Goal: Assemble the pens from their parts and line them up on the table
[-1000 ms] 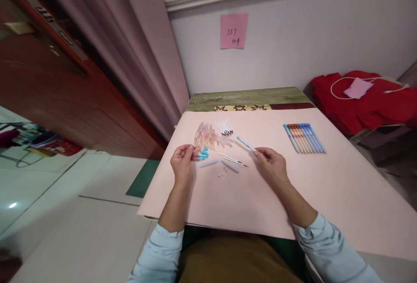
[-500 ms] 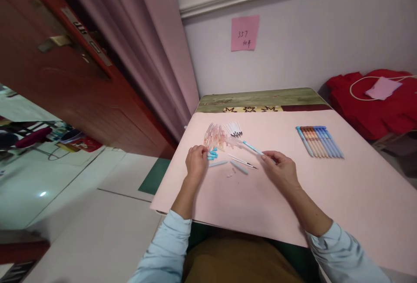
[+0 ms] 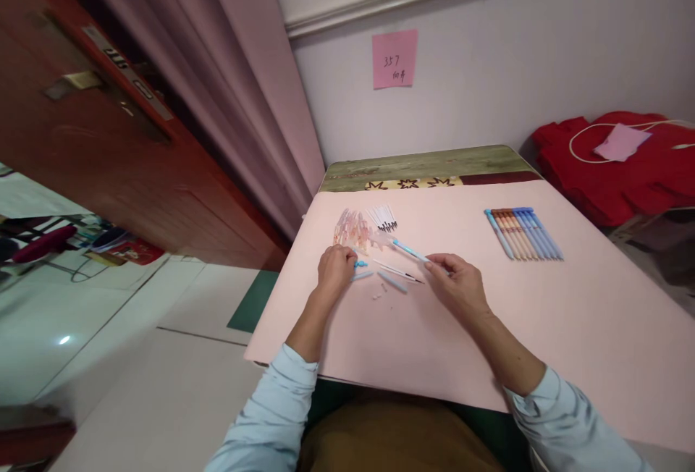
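My right hand (image 3: 459, 284) pinches a light-blue pen barrel (image 3: 410, 250), which slants up toward the left above the table. At the left, my left hand (image 3: 335, 271) has its fingers pressed together over small bright-blue pen parts (image 3: 360, 264) and partly hides them. Whether one is between its fingertips is hidden. Behind that hand lies a pile of clear, pinkish-patterned pen barrels (image 3: 352, 226). White refills with dark tips (image 3: 384, 217) lie beside the pile. Between my hands are two loose refills (image 3: 399, 271), a pale-blue tapered piece (image 3: 392, 282) and tiny white bits (image 3: 376, 297).
A row of blue and brown pens (image 3: 524, 234) lies at the right of the pink-covered table (image 3: 413, 342). A red cloth (image 3: 613, 168) with a white cable sits beyond the right edge. A wooden door (image 3: 135, 168) and a curtain (image 3: 255, 81) stand at the left.
My left hand has moved slightly right and now covers more of the bright-blue parts. The right hand still holds the pen barrel. The view has shifted a little.
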`<move>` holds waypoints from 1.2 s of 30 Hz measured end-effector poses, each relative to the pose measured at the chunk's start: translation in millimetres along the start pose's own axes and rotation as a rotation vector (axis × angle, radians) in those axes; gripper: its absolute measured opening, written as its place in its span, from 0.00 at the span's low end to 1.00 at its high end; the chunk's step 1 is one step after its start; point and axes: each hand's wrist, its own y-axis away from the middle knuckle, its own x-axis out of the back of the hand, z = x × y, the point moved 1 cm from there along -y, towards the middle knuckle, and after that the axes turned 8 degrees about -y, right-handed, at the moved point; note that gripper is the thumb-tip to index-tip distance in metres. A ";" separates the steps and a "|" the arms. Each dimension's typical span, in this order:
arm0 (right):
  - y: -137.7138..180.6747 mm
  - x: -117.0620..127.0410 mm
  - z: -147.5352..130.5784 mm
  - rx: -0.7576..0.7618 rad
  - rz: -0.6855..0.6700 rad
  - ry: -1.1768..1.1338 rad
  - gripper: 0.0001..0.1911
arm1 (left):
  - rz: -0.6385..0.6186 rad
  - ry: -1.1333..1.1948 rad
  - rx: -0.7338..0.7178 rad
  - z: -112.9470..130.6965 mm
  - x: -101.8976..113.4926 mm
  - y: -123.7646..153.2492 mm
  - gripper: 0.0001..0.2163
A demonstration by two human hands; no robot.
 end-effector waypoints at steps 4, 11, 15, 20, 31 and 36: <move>-0.2 0.5 -2.2 -0.005 -0.006 0.004 0.14 | 0.094 -0.025 0.053 -1.8 0.9 -6.1 0.08; -0.4 -0.4 -2.8 0.016 -0.011 0.036 0.12 | 0.049 -0.030 0.091 -4.6 -9.7 -14.4 0.03; -0.8 -0.6 -5.3 0.037 -0.035 0.035 0.13 | 0.049 -0.042 0.085 -2.7 -9.4 -16.3 0.01; -0.5 -0.7 -4.7 0.048 -0.041 0.031 0.12 | 0.002 -0.081 0.095 3.9 -5.5 -18.4 0.02; -4.2 -2.7 -0.9 0.081 -0.022 0.057 0.11 | -0.098 -0.083 0.128 8.0 -3.2 -24.7 0.03; -4.5 -3.2 -0.1 0.097 -0.014 0.052 0.10 | -0.064 0.000 0.140 4.7 0.3 -15.7 0.09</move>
